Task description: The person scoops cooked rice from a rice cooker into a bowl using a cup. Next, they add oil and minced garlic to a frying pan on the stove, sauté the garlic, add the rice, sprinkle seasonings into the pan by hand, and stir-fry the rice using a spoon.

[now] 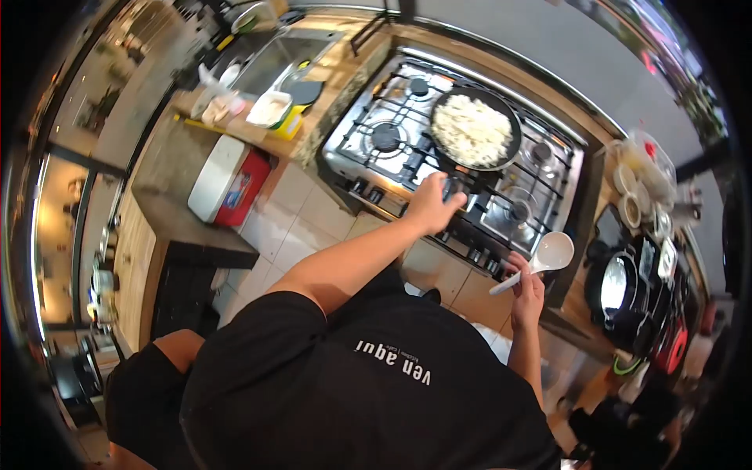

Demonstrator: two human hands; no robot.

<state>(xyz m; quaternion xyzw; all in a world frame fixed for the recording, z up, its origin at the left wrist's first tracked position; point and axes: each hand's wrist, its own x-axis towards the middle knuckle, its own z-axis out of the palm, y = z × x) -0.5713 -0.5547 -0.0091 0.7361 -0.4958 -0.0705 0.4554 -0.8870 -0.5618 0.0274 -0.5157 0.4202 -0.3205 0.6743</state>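
Observation:
My left hand (433, 205) is closed around the handle of a black frying pan (513, 149), partly hiding it. The pan rests on a gas stove (368, 160) and holds a pale, chopped or crumbled food (472, 129). In my right hand (528, 288) is a white ladle (553, 252), gripped by its handle. The ladle's bowl faces up beyond the stove's front right, apart from the pan.
Left of the stove, a counter carries a white tub (270, 110) and a sink (274, 66). Below stands a red and white cooler (227, 182). Dark pans (615, 290) and bowls (629, 207) crowd the right counter. Another person's dark clothing (149, 392) shows at lower left.

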